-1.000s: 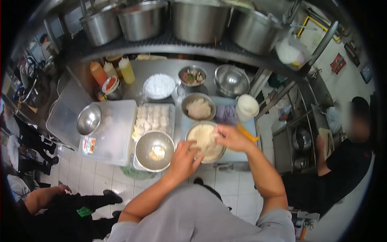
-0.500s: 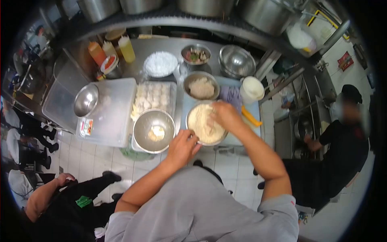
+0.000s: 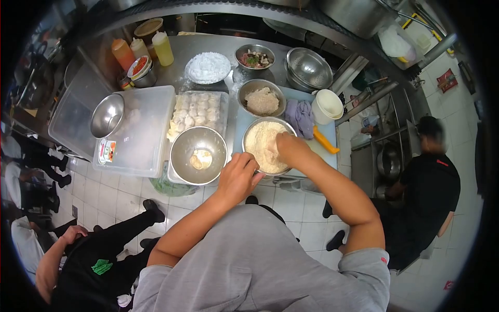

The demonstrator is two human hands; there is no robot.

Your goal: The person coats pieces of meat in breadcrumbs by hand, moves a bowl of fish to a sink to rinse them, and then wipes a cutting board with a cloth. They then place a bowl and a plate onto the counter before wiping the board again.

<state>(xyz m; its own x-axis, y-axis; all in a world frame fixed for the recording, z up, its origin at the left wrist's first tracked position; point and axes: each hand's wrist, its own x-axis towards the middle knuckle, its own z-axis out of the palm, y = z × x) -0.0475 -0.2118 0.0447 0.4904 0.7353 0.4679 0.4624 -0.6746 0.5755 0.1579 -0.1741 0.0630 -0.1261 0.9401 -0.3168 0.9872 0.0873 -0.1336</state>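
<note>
My left hand is closed on the near left rim of a metal bowl of pale crumbs. Inside that bowl, my right hand is curled with its fingertips down in the crumbs; what it grips there is hidden. A second metal bowl, with a little pale residue at its bottom, stands just left of my left hand. Behind the crumbs sits a bowl of pale minced-looking mixture. Rows of whitish, floury balls fill a clear plastic tray behind the second bowl.
A purple cloth, a yellow handle and a white tub lie to the right. A plate of white powder and squeeze bottles stand behind. Co-workers are on both sides; a shelf overhangs the back.
My right hand has shifted slightly lower and deeper into the crumbs. My left hand stays at the bowl's rim. The view has tilted, and the co-worker at right has turned.
</note>
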